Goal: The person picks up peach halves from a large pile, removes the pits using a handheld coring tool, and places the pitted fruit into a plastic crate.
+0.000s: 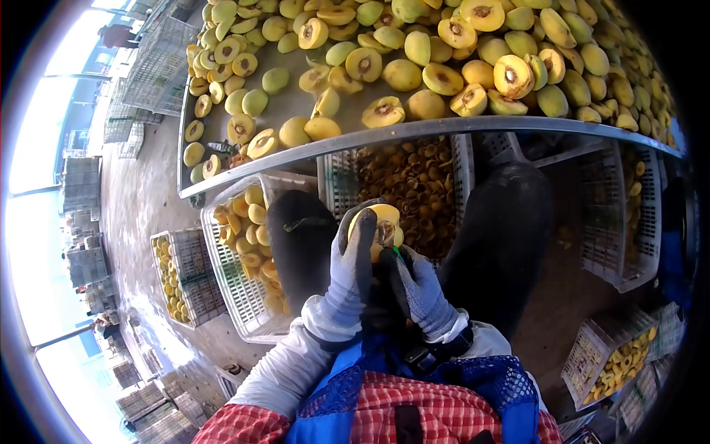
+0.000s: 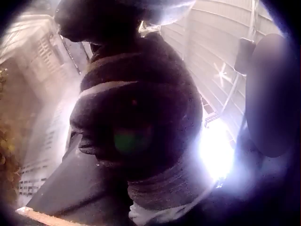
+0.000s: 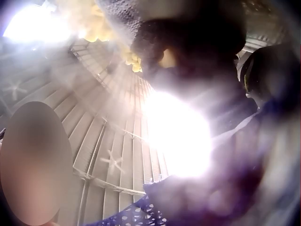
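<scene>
In the head view both grey-gloved hands meet over my lap. My left hand (image 1: pixel 353 255) curls its fingers round a yellow peach (image 1: pixel 381 220) whose brown pit side faces me. My right hand (image 1: pixel 420 285) sits just below and to the right of the fruit and grips a small green-handled tool (image 1: pixel 398 254) whose tip is at the pit. The left wrist view shows only the dark back of the left hand (image 2: pixel 136 117). Glare washes out the right wrist view; the right hand (image 3: pixel 188 42) is a dark shape beside yellow fruit flesh (image 3: pixel 94 21).
A metal table (image 1: pixel 414 129) heaped with halved peaches (image 1: pixel 444 59) stands ahead. Under it are a white crate of brown pits (image 1: pixel 414 177) and a crate of peach halves (image 1: pixel 244 244). More crates (image 1: pixel 181 277) stand left and right. My dark knees (image 1: pixel 503 229) flank the hands.
</scene>
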